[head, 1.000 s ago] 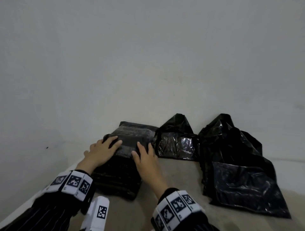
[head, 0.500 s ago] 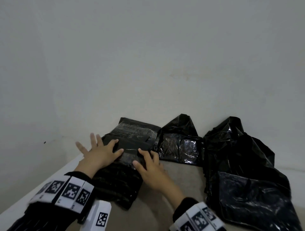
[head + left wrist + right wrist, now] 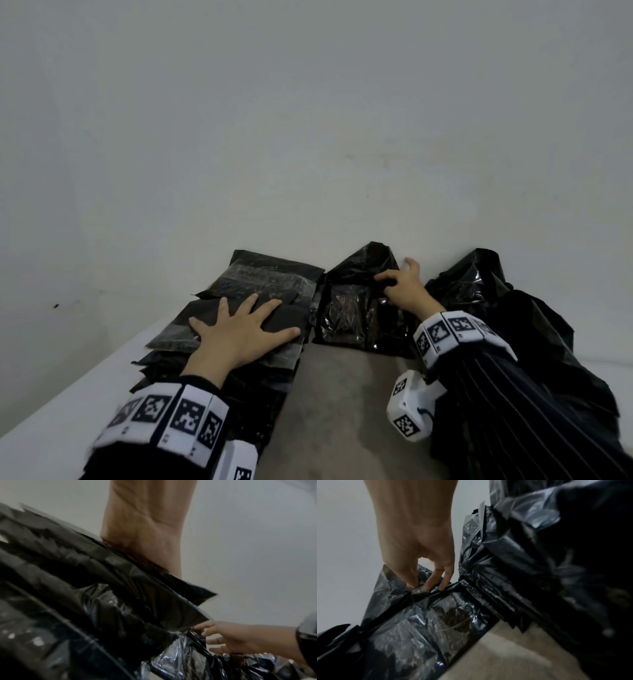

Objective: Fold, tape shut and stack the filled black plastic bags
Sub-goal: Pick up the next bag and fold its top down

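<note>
My left hand (image 3: 239,334) flat, fingers spread, on the stack of bags (image 3: 219,370), my right hand (image 3: 402,289) pinching the middle bag (image 3: 352,308), its contents unreadable, right pile (image 3: 534,308) half hidden behind my sleeve (image 3: 520,411).

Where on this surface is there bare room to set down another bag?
Bare beige surface lies between the taped stack under the left hand and the right sleeve. Against the wall it is crowded: the middle bag, gripped by the right hand, abuts its neighbours.
</note>
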